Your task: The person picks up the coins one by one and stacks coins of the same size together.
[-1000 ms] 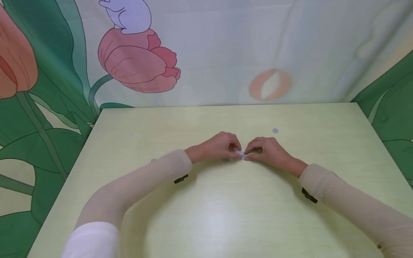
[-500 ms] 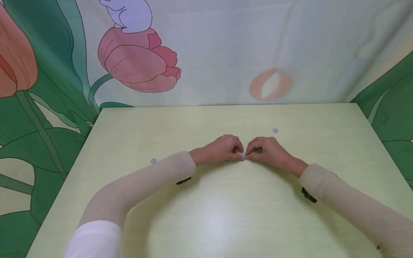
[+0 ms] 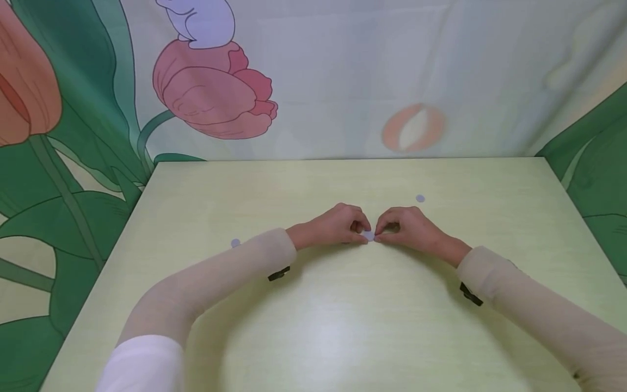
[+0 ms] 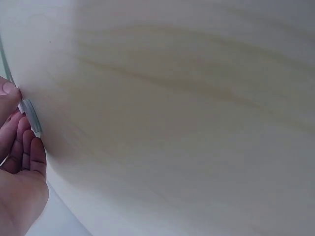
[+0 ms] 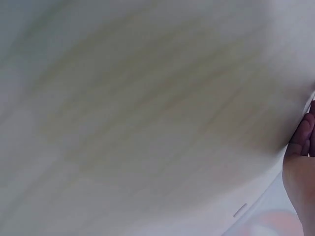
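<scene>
Your left hand point(image 3: 333, 225) and right hand point(image 3: 412, 228) are pinching a pale-lilac round disc point(image 3: 369, 236) between them, possibly touching the pale-yellow wood-grained surface point(image 3: 313, 310). A second lilac disc point(image 3: 420, 198) is lying beyond your right hand, a third lilac disc point(image 3: 235, 243) beside your beige left sleeve point(image 3: 220, 275).

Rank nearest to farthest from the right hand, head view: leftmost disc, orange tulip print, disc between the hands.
1. Disc between left hand and right hand.
2. Leftmost disc, beside the left sleeve.
3. Orange tulip print, far left.

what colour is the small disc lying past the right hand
Pale lilac; the disc shows best in the head view.
</scene>
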A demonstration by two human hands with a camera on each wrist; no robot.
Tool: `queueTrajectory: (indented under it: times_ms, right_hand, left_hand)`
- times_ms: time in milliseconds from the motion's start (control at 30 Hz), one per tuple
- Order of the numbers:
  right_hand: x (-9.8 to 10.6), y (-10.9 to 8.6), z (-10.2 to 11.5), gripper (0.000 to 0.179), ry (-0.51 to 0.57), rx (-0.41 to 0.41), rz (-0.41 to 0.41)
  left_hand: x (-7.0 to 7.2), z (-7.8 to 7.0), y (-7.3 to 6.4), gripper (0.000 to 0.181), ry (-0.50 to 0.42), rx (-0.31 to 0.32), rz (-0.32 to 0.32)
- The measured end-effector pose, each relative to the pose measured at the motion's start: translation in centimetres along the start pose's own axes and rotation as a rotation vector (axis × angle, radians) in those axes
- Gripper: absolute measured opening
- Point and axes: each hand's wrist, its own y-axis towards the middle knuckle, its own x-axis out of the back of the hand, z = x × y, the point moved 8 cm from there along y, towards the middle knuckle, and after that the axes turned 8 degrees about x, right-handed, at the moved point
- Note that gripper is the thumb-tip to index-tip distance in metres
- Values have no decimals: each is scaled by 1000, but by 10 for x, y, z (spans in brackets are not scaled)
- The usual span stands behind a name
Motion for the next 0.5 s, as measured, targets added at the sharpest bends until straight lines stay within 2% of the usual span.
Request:
queueTrajectory:
  times_ms: [367,500]
  right_hand:
    - [0,0,0,10,23,55,10]
    - [0,-3,0,10,-40,120,47]
  left_hand:
    - [1,-1,-1,19,20,-1,1]
    - [0,-3,1,18,23,-5,6]
